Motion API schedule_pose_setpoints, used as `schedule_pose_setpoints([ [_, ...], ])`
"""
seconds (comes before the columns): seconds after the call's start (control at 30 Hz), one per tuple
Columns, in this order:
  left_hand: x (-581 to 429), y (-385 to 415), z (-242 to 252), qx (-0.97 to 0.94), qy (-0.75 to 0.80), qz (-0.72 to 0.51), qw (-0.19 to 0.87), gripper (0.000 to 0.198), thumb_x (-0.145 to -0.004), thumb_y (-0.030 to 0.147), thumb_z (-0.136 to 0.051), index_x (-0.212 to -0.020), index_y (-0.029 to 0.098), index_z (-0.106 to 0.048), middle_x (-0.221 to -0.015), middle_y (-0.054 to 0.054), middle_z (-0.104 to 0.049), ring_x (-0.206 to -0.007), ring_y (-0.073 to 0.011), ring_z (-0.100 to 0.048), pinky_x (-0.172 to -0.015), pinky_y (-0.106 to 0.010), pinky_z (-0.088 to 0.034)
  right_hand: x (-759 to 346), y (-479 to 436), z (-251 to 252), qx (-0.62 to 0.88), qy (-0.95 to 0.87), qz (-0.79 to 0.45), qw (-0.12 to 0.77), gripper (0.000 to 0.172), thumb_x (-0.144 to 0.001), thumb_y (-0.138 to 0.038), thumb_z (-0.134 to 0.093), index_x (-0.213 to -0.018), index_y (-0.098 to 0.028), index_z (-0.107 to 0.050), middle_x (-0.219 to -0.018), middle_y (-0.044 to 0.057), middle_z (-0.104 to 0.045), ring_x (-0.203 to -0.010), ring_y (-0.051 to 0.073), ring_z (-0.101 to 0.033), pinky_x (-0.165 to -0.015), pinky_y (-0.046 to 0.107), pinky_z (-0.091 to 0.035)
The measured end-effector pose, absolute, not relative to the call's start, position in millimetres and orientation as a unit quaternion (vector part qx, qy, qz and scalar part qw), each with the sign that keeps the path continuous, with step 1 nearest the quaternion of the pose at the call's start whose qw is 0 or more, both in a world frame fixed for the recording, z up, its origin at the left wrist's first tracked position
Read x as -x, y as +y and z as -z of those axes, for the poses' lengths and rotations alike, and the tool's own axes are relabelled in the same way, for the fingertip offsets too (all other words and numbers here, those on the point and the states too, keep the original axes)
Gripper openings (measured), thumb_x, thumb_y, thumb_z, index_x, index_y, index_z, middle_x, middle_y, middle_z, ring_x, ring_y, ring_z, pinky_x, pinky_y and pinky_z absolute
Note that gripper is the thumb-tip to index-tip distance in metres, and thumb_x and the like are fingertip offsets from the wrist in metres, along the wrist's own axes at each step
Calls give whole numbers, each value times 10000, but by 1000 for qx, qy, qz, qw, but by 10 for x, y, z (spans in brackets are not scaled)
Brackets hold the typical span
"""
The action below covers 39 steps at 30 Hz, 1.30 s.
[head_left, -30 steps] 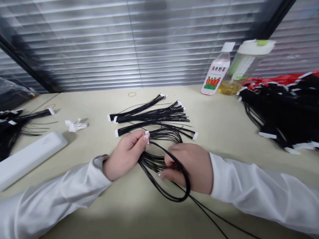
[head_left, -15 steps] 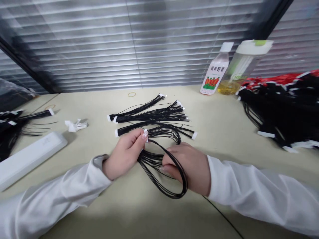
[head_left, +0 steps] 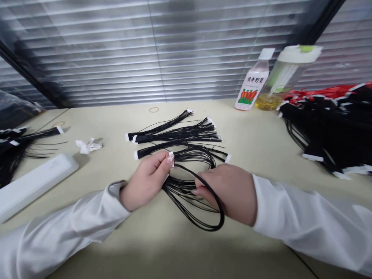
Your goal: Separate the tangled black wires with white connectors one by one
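On a pale table in front of window blinds [head_left: 145, 50], the left hand [head_left: 145, 183] pinches the white tag [head_left: 171, 159] at one end of a bundle of black wires [head_left: 186, 190], with the fingertips pressed against it. The right hand [head_left: 228, 193] is curled and loosely closed around the same bundle, its fingers [head_left: 200, 190] tucked in among the wires, while a long loop of them bends around the hand and lies on the table. The bundle hangs between the two hands, near the front of the table. White sleeves [head_left: 305, 221] cover both forearms.

Just beyond the hands, three more bundles of black wires [head_left: 177, 135] lie side by side, each with a white tag at its end, and a fourth [head_left: 215, 154] crosses near the held bundle. Farther off to the left are a crumpled tissue [head_left: 88, 146], a long white case [head_left: 35, 186] and a pile of tagged wires [head_left: 14, 155]. A larger heap of black wires [head_left: 328, 128] sits on the right, with red ones [head_left: 319, 93] behind it. A rubber band [head_left: 154, 109] lies near the back edge, beside a vegetable juice bottle [head_left: 252, 81] and a clear tumbler [head_left: 286, 77] with a white lid and yellow liquid inside.
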<state>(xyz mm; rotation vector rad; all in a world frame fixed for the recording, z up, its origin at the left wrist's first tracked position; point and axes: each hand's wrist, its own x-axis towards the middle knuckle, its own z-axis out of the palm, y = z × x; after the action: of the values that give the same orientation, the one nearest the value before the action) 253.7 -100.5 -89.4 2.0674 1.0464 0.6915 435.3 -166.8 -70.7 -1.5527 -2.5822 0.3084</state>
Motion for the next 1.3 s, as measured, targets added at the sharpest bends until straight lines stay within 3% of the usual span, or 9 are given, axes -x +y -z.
schedule_pose_setpoints([
  [0.23,-2523,-996,908,-798,405,-274,352,338,-862,367,-336,-616,146,-409,-568,26,-395,-541,-70,-354,-524,-187,-309,-4542,-1613,548,586,-801,121,25,132,-816,-220,-435,-762,-178,-548,-517,40,-565,-454,178,-516,-448,276,-220],
  [0.33,-2519,-990,918,-798,397,-275,360,337,-863,367,-334,-622,145,-417,-576,23,-406,-549,-71,-364,-533,-189,-316,-4639,-1529,423,618,-761,61,187,163,-815,-204,-436,-879,-178,-584,-587,37,-604,-506,162,-544,-495,287,-357],
  [0.47,-2519,-989,924,-797,387,-280,370,342,-864,368,-326,-625,145,-423,-578,25,-405,-548,-70,-363,-538,-191,-322,-4677,-1456,326,521,-630,-220,532,261,-782,-122,-466,-1004,-220,-563,-937,5,-629,-801,134,-610,-748,313,-474],
  [0.57,-2520,-986,925,-798,386,-279,370,337,-866,364,-326,-631,145,-425,-586,25,-412,-556,-71,-372,-552,-195,-326,-4691,-1424,327,458,-526,-343,629,240,-815,-156,-447,-1004,-274,-537,-1047,-43,-588,-840,112,-613,-755,337,-490],
  [0.77,-2525,-991,911,-800,385,-272,371,333,-866,354,-328,-618,145,-402,-580,30,-380,-552,-67,-352,-545,-193,-310,-4755,-1361,318,462,-476,-348,663,226,-880,-197,-366,-1033,-281,-509,-996,-27,-613,-821,102,-620,-687,290,-513],
  [0.97,-2527,-995,904,-801,387,-266,372,338,-864,361,-331,-610,147,-393,-576,32,-373,-544,-67,-341,-534,-193,-308,-4710,-1385,265,488,-506,-392,593,567,-883,-143,-324,-1315,-359,-27,-654,-82,-631,-282,36,-432,-322,170,-340],
  [1.13,-2515,-987,928,-802,376,-271,377,337,-867,365,-323,-621,148,-399,-585,24,-389,-553,-72,-351,-541,-196,-315,-4632,-1417,375,478,-596,-448,464,65,-845,-248,-418,-898,-213,-404,-601,-53,-594,-323,65,-485,-346,197,-406],
  [1.23,-2509,-992,935,-798,371,-272,389,333,-868,368,-320,-632,147,-401,-597,21,-395,-564,-74,-360,-549,-197,-320,-4565,-1448,529,504,-682,-360,389,155,-812,-260,-473,-690,-165,-477,-580,-30,-551,-412,53,-481,-417,185,-390],
  [1.3,-2507,-998,930,-796,365,-271,401,328,-870,362,-319,-637,148,-402,-600,22,-394,-566,-73,-362,-551,-196,-321,-4508,-1477,652,523,-711,-286,373,118,-795,-247,-503,-733,-154,-541,-525,-43,-508,-445,54,-450,-471,185,-376],
])
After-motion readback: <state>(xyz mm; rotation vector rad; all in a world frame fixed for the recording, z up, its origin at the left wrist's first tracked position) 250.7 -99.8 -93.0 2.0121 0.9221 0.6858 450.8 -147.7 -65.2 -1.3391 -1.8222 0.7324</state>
